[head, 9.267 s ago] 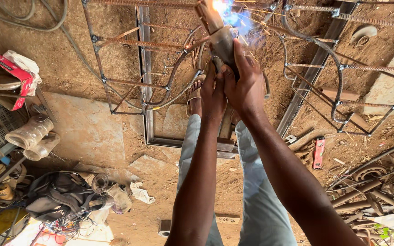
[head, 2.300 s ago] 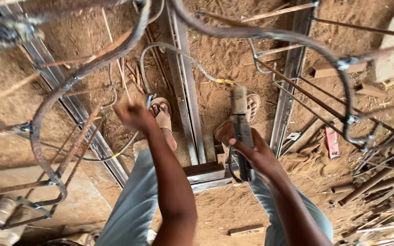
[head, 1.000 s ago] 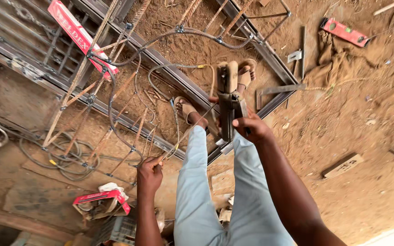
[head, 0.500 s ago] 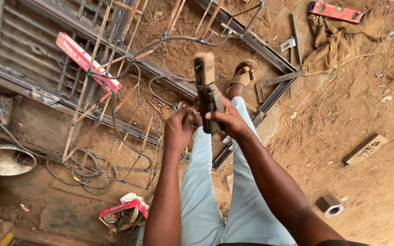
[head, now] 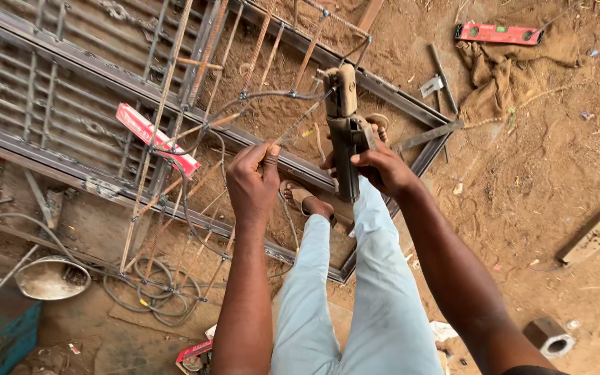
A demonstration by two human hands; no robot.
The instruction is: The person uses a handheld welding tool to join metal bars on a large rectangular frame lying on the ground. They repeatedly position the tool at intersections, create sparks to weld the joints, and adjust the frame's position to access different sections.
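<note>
Centre frame, your right hand (head: 376, 170) grips the electrode holder (head: 345, 132) upright; your left hand (head: 255, 180) pinches a thin welding rod (head: 300, 121) angled toward its head. Slack fingers—the rod could slip onto the metal gate frame (head: 105, 76) below.

A flat red-and-white packet (head: 158, 139) lies on the metal grille (head: 71, 83), upper left.

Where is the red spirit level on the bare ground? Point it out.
In the head view, the red spirit level lies on the dirt at the top right, just above the brown cloth and beyond the metal frame corner.
</note>
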